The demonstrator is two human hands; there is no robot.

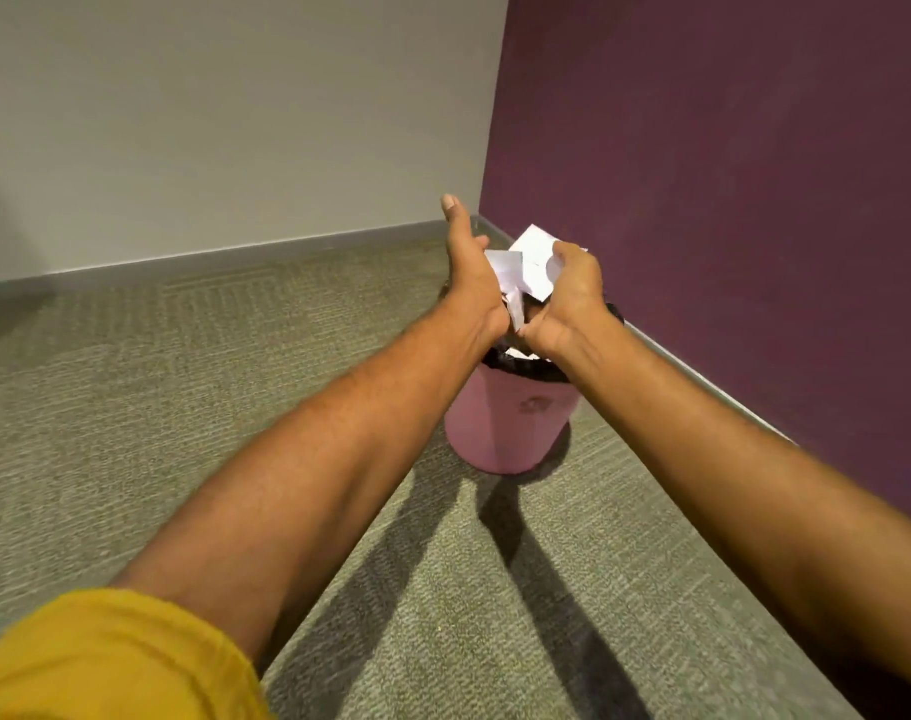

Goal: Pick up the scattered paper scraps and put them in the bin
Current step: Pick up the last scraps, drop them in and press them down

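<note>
A pink bin [505, 423] with a black liner stands on the carpet near the purple wall. Both my hands are held together right above its mouth. Between them is a bunch of white paper scraps [531, 262]. My right hand [567, 298] curls its fingers round the scraps from the right. My left hand [471, 272] presses against them from the left, thumb pointing up and fingers hidden behind the paper. One scrap hangs down between my wrists. More white paper [521, 353] shows inside the bin.
The bin sits in a room corner, grey wall [209, 122] at the back and purple wall [728, 174] on the right with a skirting board. Grey-green carpet [183, 381] covers the floor. A yellow sleeve [105, 662] shows at the lower left.
</note>
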